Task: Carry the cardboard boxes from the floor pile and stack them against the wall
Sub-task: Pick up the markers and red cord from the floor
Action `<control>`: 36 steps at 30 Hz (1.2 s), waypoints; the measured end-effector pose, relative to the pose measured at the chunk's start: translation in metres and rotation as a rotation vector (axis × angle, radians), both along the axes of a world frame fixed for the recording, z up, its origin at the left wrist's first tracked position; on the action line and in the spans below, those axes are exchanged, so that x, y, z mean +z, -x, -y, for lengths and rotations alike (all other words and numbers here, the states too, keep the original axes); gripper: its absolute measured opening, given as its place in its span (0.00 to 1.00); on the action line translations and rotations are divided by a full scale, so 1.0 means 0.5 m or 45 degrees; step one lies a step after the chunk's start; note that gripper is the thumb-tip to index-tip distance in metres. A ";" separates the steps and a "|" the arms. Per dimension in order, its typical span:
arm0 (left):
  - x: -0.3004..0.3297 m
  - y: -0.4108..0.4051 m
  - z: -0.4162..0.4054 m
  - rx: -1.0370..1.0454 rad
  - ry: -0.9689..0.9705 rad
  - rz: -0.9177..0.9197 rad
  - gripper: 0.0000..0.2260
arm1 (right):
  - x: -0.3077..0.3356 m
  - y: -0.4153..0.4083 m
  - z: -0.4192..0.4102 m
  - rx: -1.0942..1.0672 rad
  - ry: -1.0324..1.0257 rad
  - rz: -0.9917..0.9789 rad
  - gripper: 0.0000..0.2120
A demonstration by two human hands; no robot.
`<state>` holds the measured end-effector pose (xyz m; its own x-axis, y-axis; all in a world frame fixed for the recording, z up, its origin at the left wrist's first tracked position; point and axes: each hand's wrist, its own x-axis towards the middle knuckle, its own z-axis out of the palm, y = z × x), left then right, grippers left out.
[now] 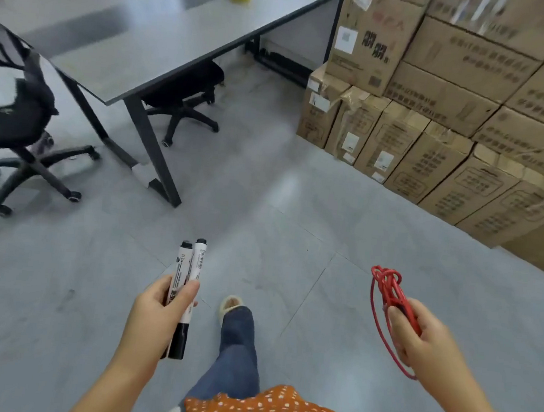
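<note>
I saw the left hand (pixel 159 308) gripping two markers (pixel 185 284), the right hand (pixel 418 335) pinching a red cord (pixel 388 295). Cardboard boxes (pixel 459 101) stood stacked at right, probably against a wall, beside the desk (pixel 147 41).

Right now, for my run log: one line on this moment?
left hand: holds two markers | right hand: holds red cord | cardboard boxes: stacked, untouched

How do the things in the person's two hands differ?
The left hand grips two markers, stiff, straight, white and black, pointing forward. The right hand pinches a red cord, thin, limp and bundled, one loop hanging below the hand. Both are small, and both hands are held out over the grey floor.
</note>
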<state>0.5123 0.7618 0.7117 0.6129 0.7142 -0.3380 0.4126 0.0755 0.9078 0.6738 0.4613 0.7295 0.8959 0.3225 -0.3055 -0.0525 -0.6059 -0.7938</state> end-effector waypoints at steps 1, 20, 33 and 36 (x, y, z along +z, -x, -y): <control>-0.004 -0.037 -0.027 0.011 0.000 -0.008 0.07 | -0.005 -0.037 -0.030 0.004 -0.004 0.001 0.07; 0.045 -0.765 -0.473 -0.070 -0.085 0.001 0.07 | -0.005 -0.754 -0.510 0.038 -0.094 -0.097 0.08; 0.055 -1.308 -0.547 0.084 -0.082 -0.022 0.13 | 0.061 -1.394 -0.687 0.329 -0.024 0.077 0.07; 0.047 -1.380 -0.581 0.079 -0.095 -0.091 0.13 | 0.052 -1.487 -0.739 0.394 -0.007 0.037 0.07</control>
